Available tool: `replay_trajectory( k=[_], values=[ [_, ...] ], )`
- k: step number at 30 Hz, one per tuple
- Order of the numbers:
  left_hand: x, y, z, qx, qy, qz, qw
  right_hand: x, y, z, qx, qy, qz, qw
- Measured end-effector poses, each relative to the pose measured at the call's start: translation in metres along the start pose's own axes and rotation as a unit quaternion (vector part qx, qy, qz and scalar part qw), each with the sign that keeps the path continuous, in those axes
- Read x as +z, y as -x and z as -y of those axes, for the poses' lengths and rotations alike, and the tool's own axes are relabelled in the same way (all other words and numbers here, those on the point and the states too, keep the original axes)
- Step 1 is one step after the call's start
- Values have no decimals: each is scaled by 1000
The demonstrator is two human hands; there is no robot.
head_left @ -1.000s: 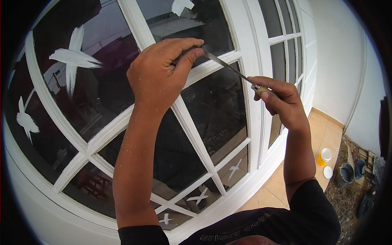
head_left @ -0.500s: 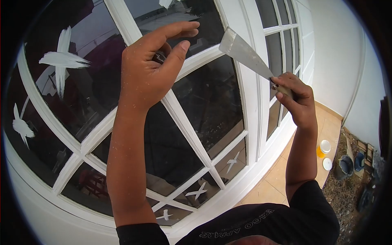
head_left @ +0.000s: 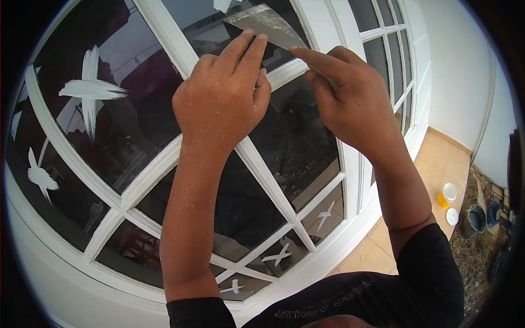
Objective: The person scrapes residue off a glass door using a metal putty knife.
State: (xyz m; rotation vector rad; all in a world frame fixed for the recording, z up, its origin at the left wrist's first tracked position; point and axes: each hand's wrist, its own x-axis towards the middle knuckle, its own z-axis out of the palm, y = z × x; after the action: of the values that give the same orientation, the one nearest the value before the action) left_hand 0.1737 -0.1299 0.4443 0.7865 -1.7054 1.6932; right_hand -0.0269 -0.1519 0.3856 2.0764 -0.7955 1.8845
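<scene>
My right hand (head_left: pixel 350 95) is closed around the handle of a wide putty knife (head_left: pixel 268 26), its index finger stretched along the base of the metal blade. The blade lies slanted over an upper glass pane (head_left: pixel 205 27), its broad end toward the upper left. Just below that blade is my left hand (head_left: pixel 219 104), back toward me and specked with small flakes. Its fingers reach up and overlap the blade's lower edge in this view. The putty knife's handle is mostly hidden by my right hand.
White window bars (head_left: pixel 268 188) divide the dark glass. Brushed white crosses mark several panes, a large one (head_left: pixel 92 90) at left. On the tiled ledge (head_left: pixel 377 246) at lower right stand a yellow-and-white tub (head_left: pixel 447 194) and a white lid (head_left: pixel 451 217). Buckets (head_left: pixel 474 218) sit on the ground beyond.
My right hand has moved up and left, turning the putty knife so its blade now lies over the upper pane. My left hand has turned and stretched its fingers toward the blade.
</scene>
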Motion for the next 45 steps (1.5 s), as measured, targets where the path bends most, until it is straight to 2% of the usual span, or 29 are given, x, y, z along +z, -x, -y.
replay_trajectory(
  k=[2, 17, 20, 27, 33, 35, 42, 45],
  values=[
    [-5, 0, -5, -12, -40, 56, 998, 0, -2, 3, -4, 40, 0, 999],
    [-3, 2, -5, -10, -55, 82, 995, -2, -9, -1, -16, 50, -11, 999],
    [-4, 0, -6, -7, -52, 83, 995, 0, -13, -3, -46, 52, -31, 997],
    [-2, 0, -5, -6, -44, 76, 996, 1, -13, -4, -47, 49, -43, 997],
    [-2, 0, -5, 12, -45, 55, 997, -6, -16, 3, -34, 70, -14, 997],
    [-5, -1, -6, -6, -47, 77, 996, -8, -19, 5, -23, 70, -1, 997],
    [-2, -1, -4, 6, -40, 60, 997, -5, -20, 4, -40, 52, -26, 997],
    [-2, 0, -4, 12, -38, 41, 998, -10, -20, 8, -45, 82, -9, 996]
  ],
)
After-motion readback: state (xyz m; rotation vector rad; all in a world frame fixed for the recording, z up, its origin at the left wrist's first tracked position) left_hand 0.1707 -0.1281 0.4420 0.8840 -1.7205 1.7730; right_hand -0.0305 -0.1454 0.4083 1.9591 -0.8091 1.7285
